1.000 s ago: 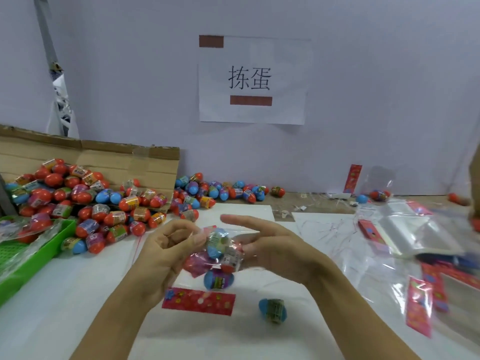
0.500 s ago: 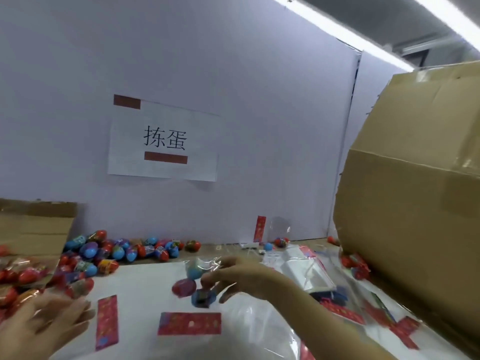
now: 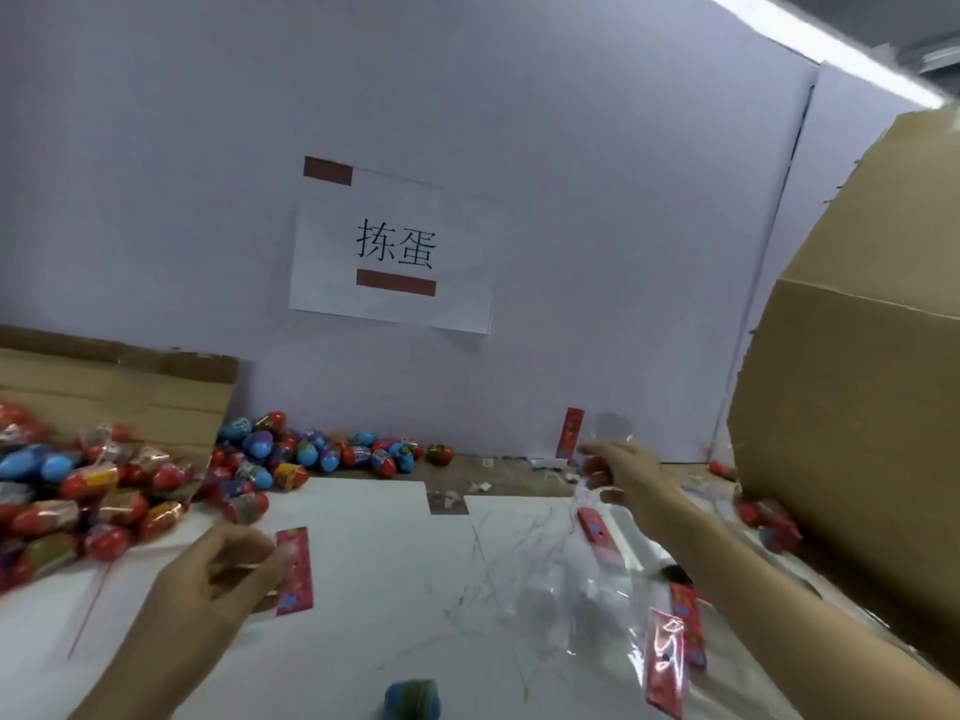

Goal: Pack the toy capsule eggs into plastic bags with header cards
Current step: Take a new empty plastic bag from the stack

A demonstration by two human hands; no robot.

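The filled bag held between both hands 1 second ago is gone from view: the right hand (image 3: 621, 472) now reaches far right, its grip unclear, while the left hand (image 3: 228, 574) pinches 1 header card (image 3: 296, 571) over the worktop (image 3: 374, 553), beside the loose capsule eggs (image 3: 104, 491), so the next pack appears to be starting.

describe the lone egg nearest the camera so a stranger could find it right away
Start at the white paper sign taped to the back wall and drop straight down across the white tabletop to the bottom edge of the view. There one capsule egg lies by itself, between the person's two forearms. It is blue with a dark band, whereas the other eggs sit heaped together at the far left.
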